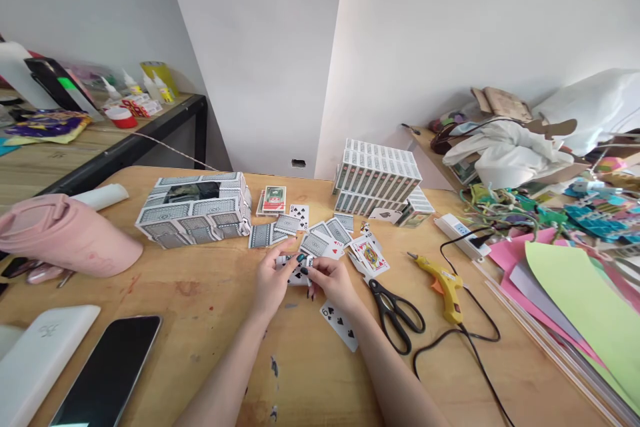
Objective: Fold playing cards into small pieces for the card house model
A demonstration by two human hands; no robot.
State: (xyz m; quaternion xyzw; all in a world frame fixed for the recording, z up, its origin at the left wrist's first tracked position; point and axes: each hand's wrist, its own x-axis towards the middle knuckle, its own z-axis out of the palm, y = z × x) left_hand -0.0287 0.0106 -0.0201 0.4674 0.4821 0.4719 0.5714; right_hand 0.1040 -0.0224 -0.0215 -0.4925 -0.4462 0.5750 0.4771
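Observation:
Between my two hands is a playing card with black pips, its ends bent up. My left hand grips its left end, and my right hand pinches the right end. Just beyond lie loose playing cards, some face down with blue-grey backs, some face up. A nine of spades rests under my right forearm. To the left stands a box built of cards with an opening on top. Right of my hands are black scissors and a yellow glue gun.
A stack of card boxes stands at the back, near a card deck. On the left are a pink tumbler, a phone and a white power bank. A power strip and coloured paper lie right.

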